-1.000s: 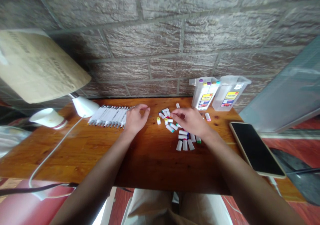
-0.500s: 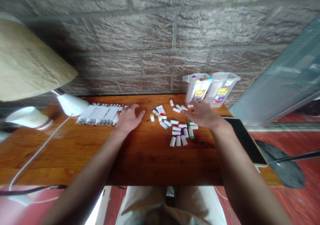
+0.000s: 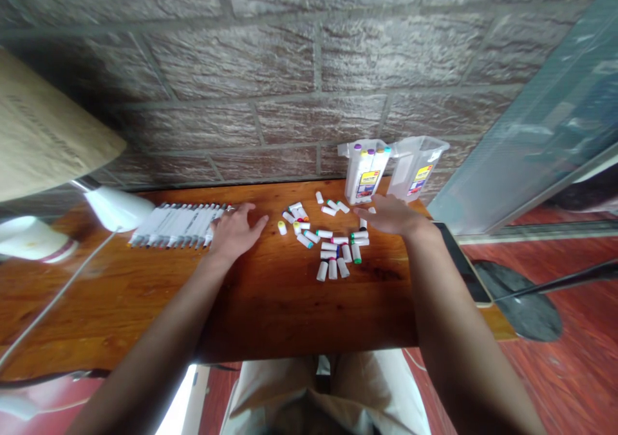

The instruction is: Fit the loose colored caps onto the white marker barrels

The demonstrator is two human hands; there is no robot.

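My left hand rests on the table with its thumb stretched apart from the fingers. Its fingertips touch the right end of a row of white markers laid side by side. My right hand hovers low, fingers and thumb apart, just in front of a clear plastic case holding a few upright markers. A dark-ended white cap lies below its thumb, and another small white cap shows between thumb and fingers. Several loose marker caps with coloured ends are scattered between my hands.
A second clear case stands beside the first, against the brick wall. To the right a dark-screened tablet lies partly under my forearm. A lamp with a cable and a white cup are at left.
The view has turned slightly, shifting everything left. My right hand has drawn a little to the right of the caps, uncovering the dark-ended one. My left hand stays by the markers.
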